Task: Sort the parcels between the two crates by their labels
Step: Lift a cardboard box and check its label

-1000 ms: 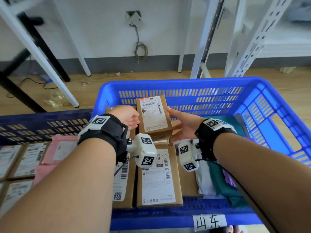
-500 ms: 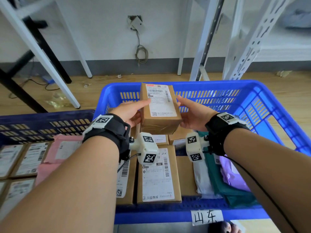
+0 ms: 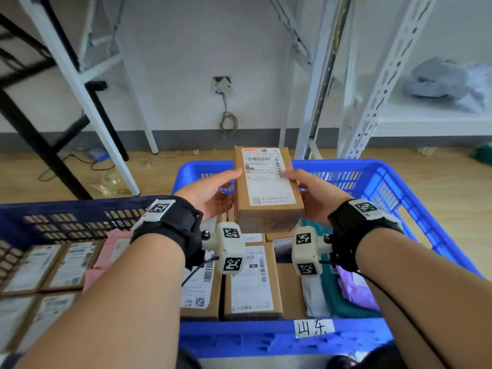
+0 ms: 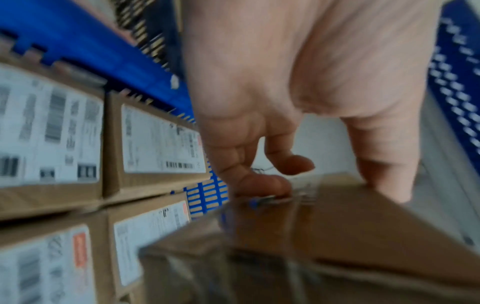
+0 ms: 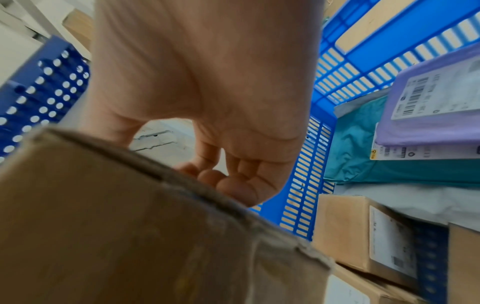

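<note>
A matt brown cardboard parcel [image 3: 267, 193] bears a smooth white paper label [image 3: 266, 177]. Below sits a glossy bright-blue slotted plastic crate [image 3: 378, 182]. Soft purple and teal plastic mailer bags [image 5: 405, 142] lie inside.

Labelled brown parcel [image 3: 267, 190] held above blue crate [image 3: 378, 182]

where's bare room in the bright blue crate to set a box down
Only the far right corner of the bright blue plastic crate looks bare, between teal plastic mailer and slotted walls. Near half is crowded with labelled cardboard boxes.

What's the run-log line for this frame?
step: reading label | left hand: holds cardboard parcel | right hand: holds same | parcel: above bright blue crate
</note>
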{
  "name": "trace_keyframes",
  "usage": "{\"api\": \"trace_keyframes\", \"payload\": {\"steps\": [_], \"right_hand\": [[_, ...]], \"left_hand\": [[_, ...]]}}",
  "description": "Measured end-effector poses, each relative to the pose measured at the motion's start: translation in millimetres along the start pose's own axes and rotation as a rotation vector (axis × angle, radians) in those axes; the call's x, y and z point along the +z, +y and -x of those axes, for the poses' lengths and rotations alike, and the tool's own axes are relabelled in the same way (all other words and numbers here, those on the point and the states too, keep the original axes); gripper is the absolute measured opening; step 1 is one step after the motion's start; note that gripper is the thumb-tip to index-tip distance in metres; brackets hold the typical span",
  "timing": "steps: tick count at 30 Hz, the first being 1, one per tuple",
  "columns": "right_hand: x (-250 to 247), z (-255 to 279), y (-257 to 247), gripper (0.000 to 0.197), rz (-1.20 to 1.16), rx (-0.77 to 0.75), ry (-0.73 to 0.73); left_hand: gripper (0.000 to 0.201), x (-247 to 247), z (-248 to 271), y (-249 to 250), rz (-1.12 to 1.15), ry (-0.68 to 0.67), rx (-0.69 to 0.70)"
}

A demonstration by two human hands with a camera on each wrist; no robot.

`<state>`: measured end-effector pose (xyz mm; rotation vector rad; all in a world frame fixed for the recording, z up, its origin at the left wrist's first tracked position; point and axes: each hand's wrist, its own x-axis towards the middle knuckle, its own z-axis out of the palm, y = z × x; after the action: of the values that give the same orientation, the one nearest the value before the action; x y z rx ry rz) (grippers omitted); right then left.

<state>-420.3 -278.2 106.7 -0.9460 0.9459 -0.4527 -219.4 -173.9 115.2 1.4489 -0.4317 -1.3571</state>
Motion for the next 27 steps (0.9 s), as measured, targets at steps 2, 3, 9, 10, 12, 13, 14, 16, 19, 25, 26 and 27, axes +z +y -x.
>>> {"api": "trace_keyframes", "payload": {"steps": [2, 3, 9, 10, 12, 13, 14, 16, 19, 25, 26, 27], "right_hand": [[1, 9, 1, 0.042, 0.008, -0.028, -0.004], [2, 14, 1, 0.041, 0.020, -0.050, -0.013], [11, 30, 5, 0.025, 0.094, -0.160, -0.122], [11, 31, 6, 0.027, 0.107, -0.165, -0.137], [12, 31, 7, 0.028, 0.126, -0.160, -0.144], [12, 31, 7, 0.026, 0.134, -0.153, -0.142], [11, 31, 8, 0.024, 0.141, -0.146, -0.137], [9, 29, 9, 0.022, 0.150, -0.135, -0.128], [8, 29, 7, 0.020, 0.145, -0.137, -0.113], [7, 26, 7, 0.021, 0.134, -0.132, -0.098], [6, 25, 7, 0.022, 0.135, -0.123, -0.097], [5, 25, 8, 0.024, 0.134, -0.114, -0.102]], "left_hand": [[0.023, 1, 10, 1, -0.041, 0.005, 0.042], [0.018, 1, 17, 1, -0.061, -0.008, 0.064], [0.046, -15, 33, -2, -0.136, -0.061, 0.135], [0.047, -17, 33, -3, -0.135, -0.064, 0.134], [0.038, -18, 34, -4, -0.158, -0.070, 0.126], [0.033, -17, 34, -4, -0.175, -0.069, 0.125], [0.031, -16, 34, -5, -0.193, -0.065, 0.126], [0.033, -14, 31, -5, -0.208, -0.060, 0.130], [0.050, -11, 29, -5, -0.198, -0.068, 0.134], [0.048, -9, 23, -7, -0.174, -0.074, 0.138], [0.034, -9, 23, -6, -0.172, -0.073, 0.136], [0.024, -9, 23, -6, -0.171, -0.073, 0.136]]}}
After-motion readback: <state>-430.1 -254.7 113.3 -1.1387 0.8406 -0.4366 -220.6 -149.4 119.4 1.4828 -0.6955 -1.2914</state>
